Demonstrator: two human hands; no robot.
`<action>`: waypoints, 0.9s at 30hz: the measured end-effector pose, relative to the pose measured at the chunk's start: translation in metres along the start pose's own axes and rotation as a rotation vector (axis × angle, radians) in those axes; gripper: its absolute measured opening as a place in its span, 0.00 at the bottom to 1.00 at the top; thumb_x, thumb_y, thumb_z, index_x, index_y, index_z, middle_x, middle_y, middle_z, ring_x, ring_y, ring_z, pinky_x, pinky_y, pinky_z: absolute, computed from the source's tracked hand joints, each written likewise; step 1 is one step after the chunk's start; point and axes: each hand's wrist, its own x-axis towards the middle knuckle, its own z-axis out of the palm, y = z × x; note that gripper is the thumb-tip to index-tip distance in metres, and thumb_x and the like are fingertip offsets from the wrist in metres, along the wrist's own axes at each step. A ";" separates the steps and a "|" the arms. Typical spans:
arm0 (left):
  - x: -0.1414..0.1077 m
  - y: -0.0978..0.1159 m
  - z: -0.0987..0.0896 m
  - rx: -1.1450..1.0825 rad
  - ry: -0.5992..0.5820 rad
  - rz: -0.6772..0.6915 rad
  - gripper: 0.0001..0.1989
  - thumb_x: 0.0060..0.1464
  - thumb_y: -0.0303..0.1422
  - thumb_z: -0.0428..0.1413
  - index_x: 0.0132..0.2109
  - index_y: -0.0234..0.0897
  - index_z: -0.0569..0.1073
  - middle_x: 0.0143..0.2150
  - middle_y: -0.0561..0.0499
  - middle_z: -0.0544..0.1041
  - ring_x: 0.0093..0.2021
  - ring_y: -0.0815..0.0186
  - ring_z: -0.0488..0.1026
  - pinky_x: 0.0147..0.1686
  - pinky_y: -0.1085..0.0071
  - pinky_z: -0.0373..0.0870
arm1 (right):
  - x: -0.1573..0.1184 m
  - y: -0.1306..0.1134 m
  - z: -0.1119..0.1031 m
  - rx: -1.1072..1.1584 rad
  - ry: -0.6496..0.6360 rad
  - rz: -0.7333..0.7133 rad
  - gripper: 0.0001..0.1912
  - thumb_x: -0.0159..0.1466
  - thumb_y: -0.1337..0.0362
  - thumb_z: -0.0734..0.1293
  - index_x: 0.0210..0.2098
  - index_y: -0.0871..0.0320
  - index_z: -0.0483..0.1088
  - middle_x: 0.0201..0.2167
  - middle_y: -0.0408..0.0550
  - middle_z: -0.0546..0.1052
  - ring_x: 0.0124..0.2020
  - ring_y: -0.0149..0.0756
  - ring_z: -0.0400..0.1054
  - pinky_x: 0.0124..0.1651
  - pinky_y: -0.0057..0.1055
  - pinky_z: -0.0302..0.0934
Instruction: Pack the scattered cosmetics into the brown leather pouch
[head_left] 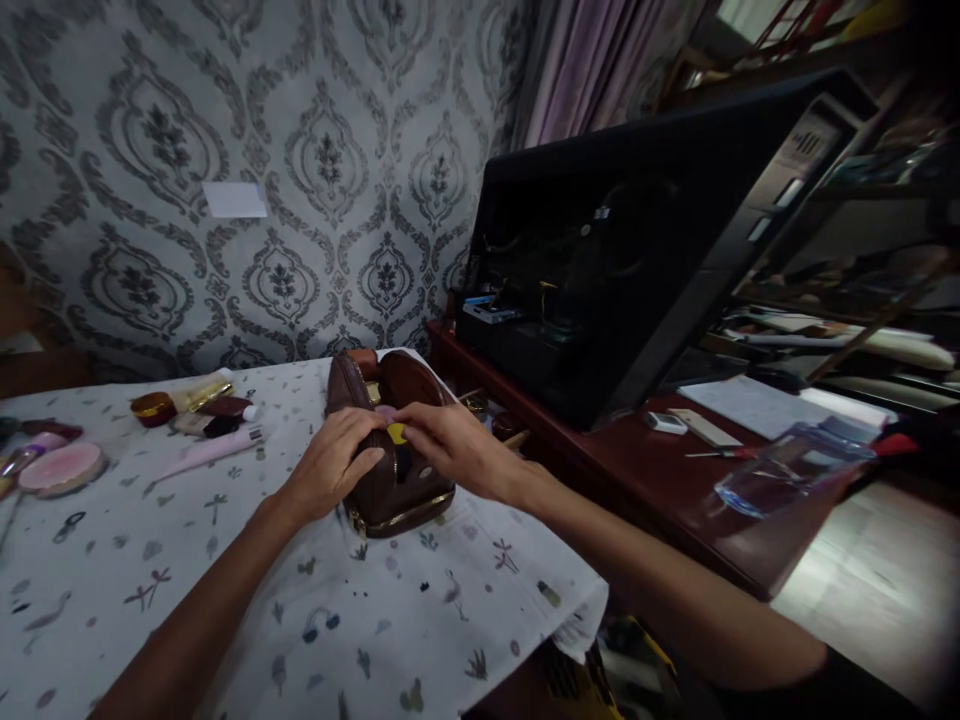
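A brown zip bag [401,508] stands with its top unzipped on the cloth-covered table. My left hand [339,452] is closed over the bag's left edge, fingers bent at the opening. My right hand [459,450] reaches across from the right, its fingertips pinched at a small yellow item [396,433] in the mouth of the bag. Just behind that item shows a small pinkish item [385,411]. My fingers cover part of both, so their kind cannot be told.
Left on the patterned cloth [247,560] lie a pink tube [214,452], a round pink compact [61,468], a brown jar [153,408] and several tubes. A black computer case [585,270] and a clear plastic bottle [795,468] occupy the red desk [675,500] at right.
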 end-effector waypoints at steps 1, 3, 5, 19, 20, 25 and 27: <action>0.000 0.001 0.000 0.006 -0.006 0.009 0.19 0.68 0.42 0.43 0.56 0.38 0.70 0.56 0.43 0.75 0.57 0.56 0.69 0.58 0.56 0.64 | -0.008 -0.001 0.005 -0.007 0.064 -0.018 0.15 0.70 0.67 0.58 0.53 0.59 0.71 0.41 0.52 0.79 0.41 0.38 0.73 0.46 0.32 0.62; -0.001 0.002 0.000 0.014 -0.001 0.026 0.20 0.68 0.41 0.43 0.59 0.39 0.69 0.59 0.43 0.74 0.60 0.55 0.68 0.61 0.55 0.63 | -0.026 -0.003 0.018 -0.036 0.196 -0.094 0.14 0.71 0.66 0.57 0.51 0.59 0.70 0.42 0.54 0.78 0.42 0.40 0.72 0.45 0.33 0.62; -0.003 0.003 0.000 0.014 0.015 0.039 0.20 0.69 0.41 0.43 0.61 0.40 0.67 0.61 0.43 0.72 0.62 0.55 0.66 0.63 0.54 0.61 | -0.043 -0.005 0.035 -0.083 0.222 -0.210 0.13 0.72 0.65 0.56 0.48 0.59 0.70 0.38 0.55 0.78 0.39 0.40 0.70 0.43 0.33 0.62; -0.053 -0.014 -0.010 0.174 -0.001 -0.060 0.26 0.69 0.40 0.45 0.70 0.41 0.55 0.71 0.40 0.59 0.71 0.56 0.55 0.67 0.50 0.57 | -0.029 -0.020 0.147 -0.006 -0.173 -0.180 0.11 0.68 0.65 0.59 0.46 0.56 0.71 0.32 0.49 0.80 0.32 0.39 0.74 0.35 0.30 0.59; -0.062 -0.020 -0.011 0.195 -0.010 -0.078 0.26 0.69 0.40 0.45 0.70 0.41 0.54 0.71 0.39 0.59 0.71 0.56 0.55 0.67 0.49 0.57 | -0.024 -0.022 0.152 0.029 -0.176 -0.149 0.13 0.68 0.65 0.59 0.49 0.56 0.70 0.33 0.49 0.80 0.33 0.40 0.75 0.36 0.30 0.60; -0.107 -0.053 -0.019 0.309 -0.052 -0.253 0.25 0.68 0.42 0.45 0.69 0.42 0.57 0.71 0.40 0.60 0.71 0.56 0.56 0.67 0.48 0.56 | 0.002 -0.037 0.178 0.170 -0.155 -0.059 0.19 0.66 0.66 0.58 0.53 0.58 0.69 0.28 0.47 0.79 0.30 0.39 0.73 0.35 0.30 0.58; -0.122 -0.067 -0.025 0.350 -0.035 -0.320 0.23 0.68 0.42 0.45 0.67 0.42 0.60 0.70 0.41 0.61 0.70 0.56 0.57 0.67 0.49 0.56 | 0.014 -0.045 0.191 0.310 -0.129 -0.049 0.19 0.65 0.65 0.57 0.53 0.58 0.69 0.23 0.44 0.76 0.26 0.36 0.70 0.33 0.29 0.57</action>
